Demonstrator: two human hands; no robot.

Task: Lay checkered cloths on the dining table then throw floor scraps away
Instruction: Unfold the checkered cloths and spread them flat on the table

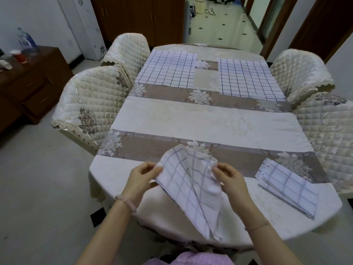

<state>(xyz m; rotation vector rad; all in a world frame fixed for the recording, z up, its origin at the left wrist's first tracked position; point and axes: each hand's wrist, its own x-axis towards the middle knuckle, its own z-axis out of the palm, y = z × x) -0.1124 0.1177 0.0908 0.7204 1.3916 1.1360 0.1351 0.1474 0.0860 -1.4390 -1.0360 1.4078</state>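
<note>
I hold a partly folded white checkered cloth point(191, 186) above the near edge of the dining table point(206, 119). My left hand point(143, 176) pinches its left corner and my right hand point(229, 178) pinches its right corner; the rest hangs down toward me. Two checkered cloths lie flat at the far end, one on the left point(166, 68), one on the right point(248, 77). Another folded checkered cloth point(288, 186) rests on the table to the right of my right hand.
Quilted cream chairs stand on both sides, two at the left point(87, 109) and two at the right point(328, 127). A dark wooden cabinet point(28, 83) with a bottle and cups is at far left. A tiled hallway point(225, 25) opens beyond the table.
</note>
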